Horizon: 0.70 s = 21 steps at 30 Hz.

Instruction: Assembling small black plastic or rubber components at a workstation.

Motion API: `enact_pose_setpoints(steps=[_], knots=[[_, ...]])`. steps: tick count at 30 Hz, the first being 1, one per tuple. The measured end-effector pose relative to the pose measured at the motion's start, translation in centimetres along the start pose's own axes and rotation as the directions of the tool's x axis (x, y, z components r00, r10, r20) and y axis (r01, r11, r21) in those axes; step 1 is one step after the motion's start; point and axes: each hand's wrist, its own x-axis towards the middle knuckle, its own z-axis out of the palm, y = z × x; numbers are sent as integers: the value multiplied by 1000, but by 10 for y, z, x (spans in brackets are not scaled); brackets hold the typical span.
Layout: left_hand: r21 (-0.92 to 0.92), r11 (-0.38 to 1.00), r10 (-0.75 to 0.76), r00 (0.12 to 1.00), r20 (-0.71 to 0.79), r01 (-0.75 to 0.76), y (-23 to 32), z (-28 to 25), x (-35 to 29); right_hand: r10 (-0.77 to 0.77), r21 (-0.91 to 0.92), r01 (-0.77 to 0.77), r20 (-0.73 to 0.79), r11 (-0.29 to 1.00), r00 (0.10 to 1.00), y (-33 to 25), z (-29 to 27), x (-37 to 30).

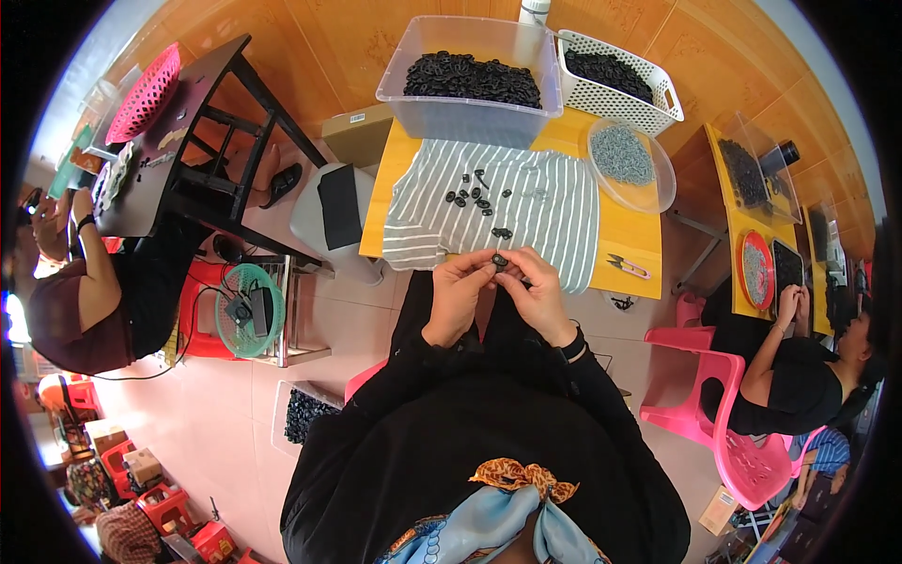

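Observation:
Close in front of me, at the near edge of a yellow table (629, 235), both my hands meet at a small black oval part (499, 260). My left hand (458, 293) pinches it from the left, and my right hand (536, 291) has thumb and fingers on its right side. Just beyond my fingertips lies a grey and white striped cloth (554, 211). Several loose black parts (482, 203) like the one I hold are scattered on it, with a small cluster (503, 233) nearest my hands. Their exact kind is too small to tell.
Behind the cloth stand a clear bin (470, 122) and a white basket (648, 115) of black parts. A round tub (664, 188) holds small grey pieces. Pink-handled thread snips (628, 267) lie at the right. Co-workers sit left and right; a pink chair (686, 414) stands nearby.

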Motion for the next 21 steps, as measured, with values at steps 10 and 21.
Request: enact_pose_setpoints(steps=[10, 21], knots=[[-16, 1000, 17, 996, 91, -15, 16, 7, -11, -135, -60, 134, -11, 989, 991, -19, -4, -4], [-28, 992, 124, 989, 83, -122, 18, 20, -25, -206, -113, 200, -49, 973, 977, -39, -5, -6]])
